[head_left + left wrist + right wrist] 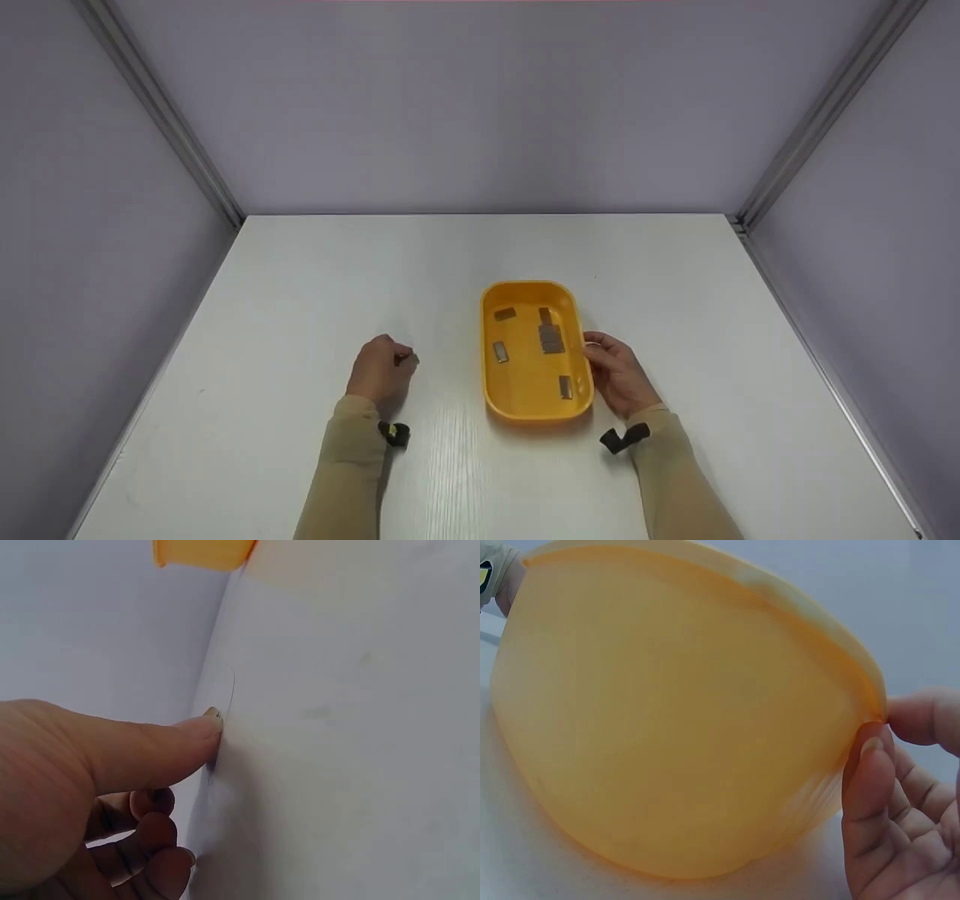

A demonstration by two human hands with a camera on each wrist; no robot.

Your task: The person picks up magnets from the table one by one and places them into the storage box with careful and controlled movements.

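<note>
A yellow oval tray [486, 375] lies on the white table and holds several small grey-brown flat pieces [551, 338]. My right hand [592, 347] pinches the tray's right rim; in the right wrist view the thumb [864, 765] and a finger clamp the edge of the tray's orange wall [667, 727]. My left hand [401, 359] is low on the table, left of the tray, with curled fingers pinching one small grey piece [412, 359]. In the left wrist view the thumb [150, 746] points at the tabletop, with a tiny bit of the piece [219, 717] at its tip.
The white table [300, 285] stands between grey-lilac walls at the back and both sides, with metal rails in the corners. A corner of the tray [201, 553] shows at the top of the left wrist view. Black straps sit on both wrists.
</note>
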